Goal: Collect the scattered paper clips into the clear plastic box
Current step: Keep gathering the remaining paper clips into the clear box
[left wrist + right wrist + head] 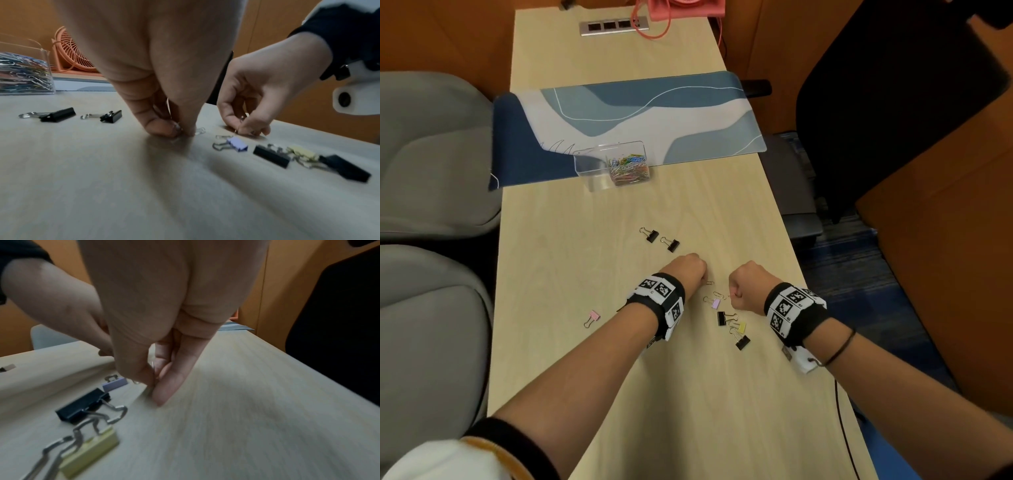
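The clear plastic box [592, 164] stands at the mat's front edge, with colourful paper clips [628, 168] piled in its right compartment. My left hand [702, 277] is down on the table, thumb and forefinger [164, 128] pinching a silver paper clip [200, 130] that sticks out to the right. My right hand [732, 296] is a little to the right, fingertips on the table, pinching another silver paper clip [242, 118]. One more loose paper clip [719, 295] lies between the hands, beside a purple binder clip [715, 303].
Binder clips lie around: two black ones [659, 239] beyond the left hand, a pink one [592, 318] to the left, and black and yellow ones [738, 329] near the right wrist. A blue patterned mat [640, 116] lies beyond the box. The table edge [796, 260] is close on the right.
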Demonstrator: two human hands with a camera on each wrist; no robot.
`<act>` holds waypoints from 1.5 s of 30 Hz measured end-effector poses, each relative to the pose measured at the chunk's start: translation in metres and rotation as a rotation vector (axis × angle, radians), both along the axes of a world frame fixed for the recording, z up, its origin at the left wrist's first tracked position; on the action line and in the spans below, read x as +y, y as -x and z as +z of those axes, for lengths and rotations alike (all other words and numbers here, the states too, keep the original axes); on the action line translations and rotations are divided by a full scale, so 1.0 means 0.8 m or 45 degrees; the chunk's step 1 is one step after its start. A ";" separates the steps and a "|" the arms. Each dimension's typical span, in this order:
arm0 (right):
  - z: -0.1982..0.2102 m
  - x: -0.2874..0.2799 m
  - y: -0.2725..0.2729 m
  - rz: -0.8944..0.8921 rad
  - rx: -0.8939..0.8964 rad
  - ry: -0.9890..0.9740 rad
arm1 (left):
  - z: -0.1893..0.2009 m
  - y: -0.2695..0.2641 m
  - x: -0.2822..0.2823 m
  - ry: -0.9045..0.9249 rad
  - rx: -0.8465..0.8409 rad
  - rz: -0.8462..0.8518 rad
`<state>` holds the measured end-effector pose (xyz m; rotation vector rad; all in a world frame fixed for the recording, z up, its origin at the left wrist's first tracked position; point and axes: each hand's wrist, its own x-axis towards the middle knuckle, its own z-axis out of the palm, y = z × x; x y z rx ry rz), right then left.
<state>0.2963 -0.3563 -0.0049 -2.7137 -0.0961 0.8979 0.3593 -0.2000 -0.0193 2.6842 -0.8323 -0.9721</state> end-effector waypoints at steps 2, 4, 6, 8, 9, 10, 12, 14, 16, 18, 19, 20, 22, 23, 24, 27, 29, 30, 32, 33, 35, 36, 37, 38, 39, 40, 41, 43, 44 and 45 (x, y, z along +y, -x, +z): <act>-0.001 -0.003 0.004 -0.112 -0.033 -0.054 | -0.006 0.004 0.007 0.016 -0.050 0.031; -0.001 -0.008 0.008 -0.314 -0.016 -0.178 | -0.010 0.007 0.015 0.074 -0.097 0.055; -0.001 -0.009 0.011 -0.484 -0.010 -0.328 | -0.008 0.008 0.023 0.142 -0.086 0.106; -0.001 -0.005 0.013 -0.531 -0.017 -0.411 | -0.007 0.009 0.032 0.224 -0.067 0.202; -0.001 -0.001 0.014 -0.529 -0.009 -0.437 | -0.007 0.010 0.037 0.285 -0.057 0.259; -0.001 0.003 0.014 -0.512 -0.001 -0.450 | -0.007 0.010 0.042 0.344 -0.055 0.308; -0.003 0.010 0.014 -0.468 -0.004 -0.430 | -0.005 0.012 0.049 0.413 -0.054 0.378; -0.004 0.016 0.012 -0.447 -0.022 -0.399 | -0.003 0.013 0.056 0.444 -0.046 0.421; -0.002 0.022 0.009 -0.429 -0.024 -0.367 | -0.003 0.014 0.063 0.466 -0.044 0.464; 0.001 0.025 0.005 -0.442 0.011 -0.351 | -0.003 0.014 0.071 0.474 -0.046 0.504; 0.003 0.025 0.003 -0.449 0.033 -0.348 | -0.002 0.015 0.075 0.482 -0.044 0.524; 0.004 0.023 0.003 -0.452 0.053 -0.354 | -0.002 0.016 0.079 0.499 -0.042 0.550; 0.006 0.018 0.004 -0.448 0.076 -0.372 | -0.003 0.021 0.086 0.552 -0.042 0.621; 0.006 0.016 0.005 -0.443 0.077 -0.373 | -0.005 0.025 0.088 0.577 -0.041 0.653; 0.007 0.015 0.005 -0.425 0.065 -0.354 | -0.006 0.029 0.090 0.594 -0.040 0.674; 0.011 0.020 0.005 -0.253 -0.002 -0.198 | -0.014 0.043 0.092 0.618 -0.032 0.674; 0.013 0.026 0.006 -0.155 -0.024 -0.134 | -0.020 0.049 0.092 0.630 -0.028 0.681; 0.014 0.028 0.006 -0.116 -0.020 -0.110 | -0.021 0.051 0.091 0.635 -0.034 0.694; 0.012 0.031 0.004 -0.072 0.001 -0.044 | -0.022 0.054 0.089 0.635 -0.057 0.705; 0.010 0.033 0.003 -0.061 0.021 0.004 | -0.022 0.055 0.088 0.629 -0.067 0.706; 0.006 0.041 0.001 -0.029 0.094 0.114 | -0.020 0.054 0.089 0.601 -0.080 0.702; 0.005 0.045 0.001 0.001 0.129 0.170 | -0.019 0.052 0.090 0.594 -0.093 0.702; 0.004 0.047 0.000 0.027 0.148 0.205 | -0.017 0.050 0.092 0.587 -0.104 0.718; 0.004 0.047 -0.001 0.033 0.151 0.211 | -0.012 0.046 0.095 0.581 -0.109 0.756; 0.005 0.045 -0.004 0.011 0.144 0.182 | -0.006 0.041 0.099 0.583 -0.112 0.811; 0.008 0.042 -0.009 -0.034 0.131 0.116 | 0.003 0.033 0.104 0.595 -0.121 0.870; 0.012 0.038 -0.013 -0.128 0.115 -0.002 | 0.012 0.023 0.109 0.624 -0.134 0.921; 0.026 0.034 -0.028 -0.410 0.039 -0.318 | 0.032 -0.007 0.124 0.680 -0.188 0.970; 0.035 0.036 -0.038 -0.535 -0.033 -0.469 | 0.040 -0.024 0.131 0.699 -0.217 0.982; 0.046 0.041 -0.051 -0.630 -0.105 -0.600 | 0.050 -0.042 0.138 0.713 -0.247 0.990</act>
